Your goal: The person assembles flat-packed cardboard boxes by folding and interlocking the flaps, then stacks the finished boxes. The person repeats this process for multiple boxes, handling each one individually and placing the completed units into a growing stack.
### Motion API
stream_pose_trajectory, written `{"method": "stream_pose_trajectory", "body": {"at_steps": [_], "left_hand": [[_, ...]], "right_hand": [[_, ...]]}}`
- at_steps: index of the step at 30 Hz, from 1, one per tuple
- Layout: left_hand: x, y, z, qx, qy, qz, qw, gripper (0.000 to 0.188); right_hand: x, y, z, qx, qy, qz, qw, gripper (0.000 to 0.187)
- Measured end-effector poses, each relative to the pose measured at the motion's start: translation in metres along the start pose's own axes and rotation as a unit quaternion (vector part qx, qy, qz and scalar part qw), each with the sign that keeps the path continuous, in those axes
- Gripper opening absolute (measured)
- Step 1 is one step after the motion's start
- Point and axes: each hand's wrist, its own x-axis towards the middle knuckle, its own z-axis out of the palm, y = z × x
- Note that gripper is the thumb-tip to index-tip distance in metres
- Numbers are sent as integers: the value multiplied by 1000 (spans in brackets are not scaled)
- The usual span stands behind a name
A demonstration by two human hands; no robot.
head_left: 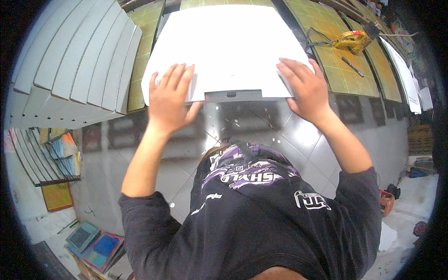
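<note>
A large flat white box [233,42] lies before me on the worktable. Its near edge has a cut-out where a grey strip [233,95] with a small dark hole shows. On the box's near left corner rests my left hand [170,95], palm down, fingers stretched over the top and thumb at the near edge. My right hand [305,88] lies the same way over the near right corner, its fingers slightly spread and its thumb by the front edge. The undersides of both hands are hidden.
Grey-white boxes [79,60] stand in a row at the left. On the yellow-green boards [350,77] to the right lie a yellow corded tool [352,41] and a black marker [353,66]. Framed screens [100,252] sit low at the left; an orange object [386,201] is at the lower right.
</note>
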Motion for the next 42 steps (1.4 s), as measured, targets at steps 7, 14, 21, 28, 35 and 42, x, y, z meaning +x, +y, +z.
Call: {"method": "stream_pose_trajectory", "body": {"at_steps": [7, 14, 21, 28, 35, 42], "left_hand": [[-13, -62, -10, -468, -6, -175, 866, 94], [-9, -46, 16, -394, 58, -215, 892, 82], [-19, -39, 49, -231, 165, -222, 933, 70], [-29, -32, 61, -256, 182, -223, 923, 63], [-37, -41, 61, -336, 159, -239, 897, 63], [-42, -36, 70, -327, 141, -221, 908, 60]], "right_hand": [[-28, 45, 7, 385, -24, 182, 905, 74], [-22, 30, 26, 271, 102, 210, 934, 67], [-23, 21, 67, 204, 229, 215, 927, 60], [-27, 18, 74, 205, 246, 215, 923, 59], [-25, 6, 71, 225, 244, 241, 912, 62], [-33, -1, 72, 255, 179, 279, 909, 60]]}}
